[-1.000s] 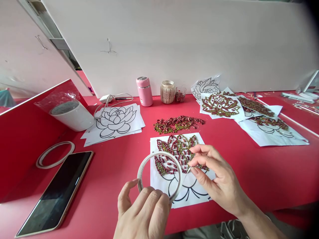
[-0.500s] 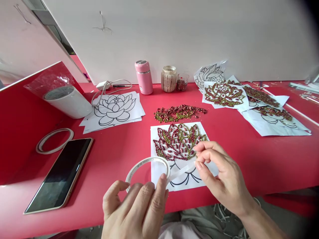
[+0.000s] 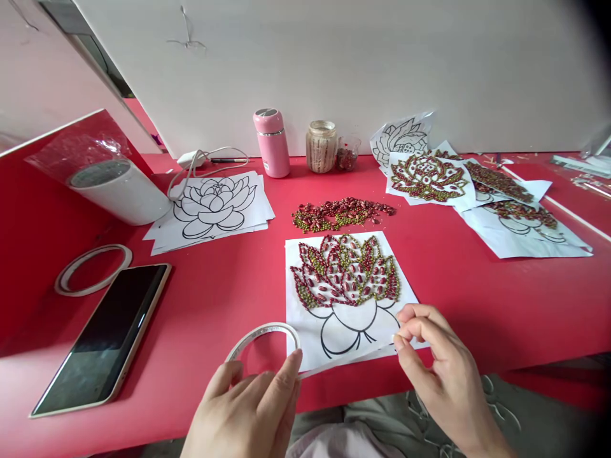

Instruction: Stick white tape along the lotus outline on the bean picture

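My left hand (image 3: pixel 248 407) grips a thin white tape roll (image 3: pixel 260 337) at the near edge of the red table (image 3: pixel 477 299). My right hand (image 3: pixel 439 369) pinches the free end of the tape strip (image 3: pixel 348 361), which stretches between the two hands just below a lotus sheet (image 3: pixel 346 292). That paper sheet lies flat ahead of me; red and green beans fill its upper petals, and the lower petals are bare black outlines. A loose pile of red and green beans (image 3: pixel 341 214) lies just beyond it.
A phone (image 3: pixel 102 337) and a second tape ring (image 3: pixel 93 270) lie at left, near a white tub (image 3: pixel 119 189). Blank lotus sheets (image 3: pixel 212 210), a pink flask (image 3: pixel 271 142), a jar (image 3: pixel 321 146) and finished bean sheets (image 3: pixel 429 179) stand farther back.
The roll has come down from over the sheet to the table's near edge. My right hand has pulled a length of tape out to the right, so the strip is longer.
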Motion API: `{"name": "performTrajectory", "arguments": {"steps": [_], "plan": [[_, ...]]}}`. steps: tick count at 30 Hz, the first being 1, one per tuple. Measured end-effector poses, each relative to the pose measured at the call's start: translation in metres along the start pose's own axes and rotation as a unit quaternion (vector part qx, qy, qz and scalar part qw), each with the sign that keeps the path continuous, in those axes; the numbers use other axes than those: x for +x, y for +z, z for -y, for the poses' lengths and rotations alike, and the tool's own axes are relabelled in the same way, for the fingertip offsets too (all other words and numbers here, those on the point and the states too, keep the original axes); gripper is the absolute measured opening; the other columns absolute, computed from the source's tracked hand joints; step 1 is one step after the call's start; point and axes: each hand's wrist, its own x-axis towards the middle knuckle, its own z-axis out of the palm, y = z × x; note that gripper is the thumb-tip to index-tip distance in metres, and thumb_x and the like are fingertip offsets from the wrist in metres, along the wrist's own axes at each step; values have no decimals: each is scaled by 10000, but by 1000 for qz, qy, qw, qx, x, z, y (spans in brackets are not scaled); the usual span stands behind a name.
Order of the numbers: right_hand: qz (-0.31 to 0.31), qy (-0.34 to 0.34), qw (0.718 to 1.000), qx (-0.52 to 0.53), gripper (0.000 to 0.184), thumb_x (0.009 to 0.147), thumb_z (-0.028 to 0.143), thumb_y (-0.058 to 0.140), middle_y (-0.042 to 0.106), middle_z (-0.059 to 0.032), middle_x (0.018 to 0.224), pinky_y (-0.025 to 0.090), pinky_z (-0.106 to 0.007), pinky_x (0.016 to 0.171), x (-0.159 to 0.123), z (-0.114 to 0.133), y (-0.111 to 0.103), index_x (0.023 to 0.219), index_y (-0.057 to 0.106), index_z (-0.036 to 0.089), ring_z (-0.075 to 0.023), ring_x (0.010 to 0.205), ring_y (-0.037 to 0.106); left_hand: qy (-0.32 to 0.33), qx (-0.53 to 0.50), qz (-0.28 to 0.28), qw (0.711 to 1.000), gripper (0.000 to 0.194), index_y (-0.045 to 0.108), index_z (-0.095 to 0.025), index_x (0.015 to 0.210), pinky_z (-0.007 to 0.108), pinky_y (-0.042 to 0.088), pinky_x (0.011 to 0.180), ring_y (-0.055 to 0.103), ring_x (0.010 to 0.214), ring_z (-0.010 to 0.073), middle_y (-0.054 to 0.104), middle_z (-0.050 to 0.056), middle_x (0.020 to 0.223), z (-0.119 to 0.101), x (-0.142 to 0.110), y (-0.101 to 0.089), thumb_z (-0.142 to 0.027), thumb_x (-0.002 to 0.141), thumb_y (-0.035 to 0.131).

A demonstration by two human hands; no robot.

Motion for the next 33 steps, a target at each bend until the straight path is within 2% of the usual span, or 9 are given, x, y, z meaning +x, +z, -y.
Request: {"name": "performTrajectory", "arguments": {"steps": [4,7,10,16,21,26,30,33], "plan": [[2,-3,1000,-17,115,828,202,453,486,-28,889,393,-215,720,-9,-8,-1,713,458,201,-137,861,505,-46,-90,40,994,310,454,-160,1142,180,383,449,437,401,87,516,-85,470,3,2,4,-179,838,398],[-6,-4,1000,-25,118,831,191,451,480,-29,881,384,-216,720,-12,-11,-1,714,464,199,-136,865,495,-28,-69,44,996,298,475,-173,1114,201,378,405,434,392,111,528,-73,464,6,-2,9,-181,825,399],[-18,-4,999,-40,123,831,190,452,477,-33,866,377,-226,725,-14,-13,-2,709,468,195,-140,864,490,-12,-35,75,997,318,479,-176,1119,227,380,401,434,389,129,524,-71,453,6,-6,16,-177,810,405],[-26,2,997,-66,131,820,191,453,493,-39,852,383,-246,714,-13,-19,-6,689,459,195,-153,859,494,-27,-10,104,994,383,461,-202,1174,262,360,410,451,400,155,539,-56,460,5,-9,23,-167,804,365],[-19,11,996,-89,122,811,206,462,495,-45,872,385,-271,738,-11,-28,-10,690,462,195,-168,881,499,-38,6,207,978,330,578,-218,996,287,364,427,502,426,191,547,-30,440,4,9,10,-147,806,317],[2,16,996,-87,135,806,210,469,484,-40,880,395,-268,721,-5,-33,-12,672,455,197,-159,851,504,-66,44,340,937,359,578,-241,993,307,383,486,571,511,220,611,-10,525,3,34,-1,-105,804,304],[17,25,996,-89,144,809,219,470,484,-33,871,404,-246,669,-1,-34,-12,668,464,196,-141,798,508,-60,62,381,921,344,557,-221,969,315,380,537,588,527,212,635,3,572,1,44,-1,-69,797,301],[23,26,995,-88,146,812,229,469,492,-31,862,406,-232,643,0,-34,-12,670,465,196,-137,792,512,-60,68,390,916,318,551,-208,847,317,367,533,583,513,212,630,14,564,0,47,0,-53,790,279]]}}
